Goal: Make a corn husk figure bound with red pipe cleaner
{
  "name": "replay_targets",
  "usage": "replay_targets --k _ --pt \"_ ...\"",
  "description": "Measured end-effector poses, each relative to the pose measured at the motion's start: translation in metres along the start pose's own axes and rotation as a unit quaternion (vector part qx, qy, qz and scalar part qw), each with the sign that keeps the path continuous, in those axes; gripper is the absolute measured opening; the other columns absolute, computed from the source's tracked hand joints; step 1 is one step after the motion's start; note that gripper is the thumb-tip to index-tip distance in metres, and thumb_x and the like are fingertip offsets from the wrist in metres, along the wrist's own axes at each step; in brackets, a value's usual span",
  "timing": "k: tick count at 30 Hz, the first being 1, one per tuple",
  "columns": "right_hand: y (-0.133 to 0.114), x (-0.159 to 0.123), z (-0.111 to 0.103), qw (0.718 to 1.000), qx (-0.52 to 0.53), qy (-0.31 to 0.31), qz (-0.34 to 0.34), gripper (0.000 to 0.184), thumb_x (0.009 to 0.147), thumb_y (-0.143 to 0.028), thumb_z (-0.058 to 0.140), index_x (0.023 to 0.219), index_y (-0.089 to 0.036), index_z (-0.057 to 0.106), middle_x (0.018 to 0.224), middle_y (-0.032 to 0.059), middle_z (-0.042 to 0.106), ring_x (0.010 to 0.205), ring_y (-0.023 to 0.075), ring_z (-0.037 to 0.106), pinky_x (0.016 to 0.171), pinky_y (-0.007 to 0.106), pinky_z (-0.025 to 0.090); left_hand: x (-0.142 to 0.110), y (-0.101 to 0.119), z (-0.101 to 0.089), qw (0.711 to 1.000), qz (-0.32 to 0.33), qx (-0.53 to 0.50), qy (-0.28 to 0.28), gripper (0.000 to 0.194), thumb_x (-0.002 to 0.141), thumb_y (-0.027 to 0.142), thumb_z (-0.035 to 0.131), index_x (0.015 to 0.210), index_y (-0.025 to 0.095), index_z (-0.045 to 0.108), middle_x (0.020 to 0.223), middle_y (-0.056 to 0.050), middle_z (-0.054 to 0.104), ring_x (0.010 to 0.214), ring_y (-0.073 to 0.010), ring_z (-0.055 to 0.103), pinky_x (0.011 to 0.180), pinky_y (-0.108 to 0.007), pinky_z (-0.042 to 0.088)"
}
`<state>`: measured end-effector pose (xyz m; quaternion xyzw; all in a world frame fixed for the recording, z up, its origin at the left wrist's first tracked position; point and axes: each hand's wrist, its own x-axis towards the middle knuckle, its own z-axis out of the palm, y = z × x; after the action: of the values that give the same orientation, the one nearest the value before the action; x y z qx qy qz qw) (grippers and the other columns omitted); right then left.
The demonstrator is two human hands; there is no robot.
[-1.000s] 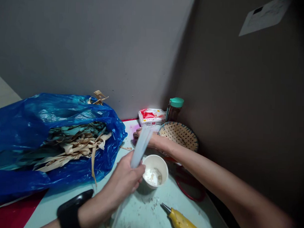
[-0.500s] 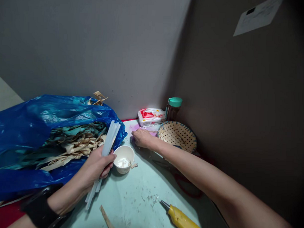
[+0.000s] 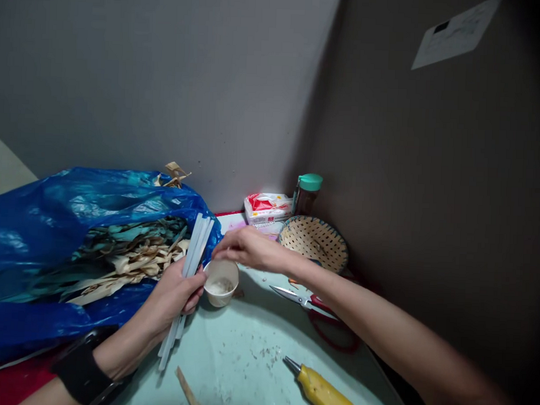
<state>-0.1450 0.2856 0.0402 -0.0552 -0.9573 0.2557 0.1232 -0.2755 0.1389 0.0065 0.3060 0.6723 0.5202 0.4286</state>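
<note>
Taking the white cup [image 3: 217,295] as the middle of the dial, the left hand [image 3: 178,291] is sitting at nine o'clock, its fingers clamping around a bundle of translucent sticks [image 3: 192,259]; the thumb is lying at the cup's rim, though whether it is touching the rim I cannot tell; the right hand [image 3: 246,247] is hovering at one o'clock, palm down, its fingertips hanging over the far rim; whether they are pinching anything I cannot tell; the cup appears to be standing upright on the tabletop [image 3: 154,393], small bits showing dimly inside.

For good handling, I judge, the left hand should be gripping the bundle low and firmly, so that no stick is slipping or knocking the cup; the right fingers should be dipping from above, clear of the light-looking wall; a loose thumb could be steadying the rim.

The right forearm is crossing above the red-handled scissors [image 3: 302,300], whose blades are pointing towards the cup from three o'clock, so lifting the elbow would be wise; the yellow tool [image 3: 323,390] is lying at four o'clock, the woven basket [image 3: 314,236] at two; the blue bag [image 3: 30,229] is spreading at nine to ten, its dried leaves [image 3: 126,265] spilling near the left hand.
</note>
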Motion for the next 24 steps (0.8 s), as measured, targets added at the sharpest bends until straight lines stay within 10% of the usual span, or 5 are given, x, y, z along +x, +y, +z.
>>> replay_targets --k 4,10,18,24 --pt "0.05 0.02 0.02 0.98 -0.162 -0.016 0.116 0.023 0.091 -0.016 0.051 0.102 -0.012 0.071 0.092 0.0102 0.071 0.078 0.0158 0.063 0.068 0.024 0.04 -0.004 -0.002 -0.007 1.0 -0.016 0.005 0.022 0.032 0.064 0.032 0.07 0.076 0.021 0.043 0.042 0.01 0.042 0.03 -0.002 0.025 0.033 -0.014 0.018" --pt "0.083 0.038 0.06 0.963 -0.253 -0.039 0.089 0.027 0.094 -0.015 0.042 0.106 -0.014 0.067 0.104 0.0146 0.066 0.085 0.0195 0.062 0.069 0.027 0.04 -0.007 -0.001 -0.011 1.0 -0.019 0.006 0.024 0.03 0.067 0.031 0.069 0.077 0.02 0.043 0.045 0.01 0.046 0.031 -0.0013 0.027 0.034 -0.014 0.021" --pt "0.015 0.011 -0.005 0.996 -0.087 0.005 0.018 0.015 0.085 -0.02 0.052 0.093 -0.014 0.062 0.082 0.0027 0.065 0.065 0.0111 0.049 0.059 0.023 0.033 0.003 0.006 -0.001 1.0 -0.007 -0.002 0.01 0.032 0.063 0.03 0.07 0.077 0.02 0.043 0.043 0.01 0.045 0.03 -0.0021 0.028 0.033 -0.014 0.021" --pt "-0.005 -0.018 -0.031 0.99 -0.14 0.005 -0.013 0.025 0.087 -0.012 0.052 0.109 -0.01 0.065 0.1 0.0105 0.068 0.082 0.015 0.056 0.068 0.025 0.037 0.015 0.008 0.016 1.0 0.012 -0.013 -0.018 0.028 0.062 0.027 0.067 0.075 0.02 0.044 0.042 0.01 0.044 0.031 -0.0027 0.029 0.033 -0.014 0.021"
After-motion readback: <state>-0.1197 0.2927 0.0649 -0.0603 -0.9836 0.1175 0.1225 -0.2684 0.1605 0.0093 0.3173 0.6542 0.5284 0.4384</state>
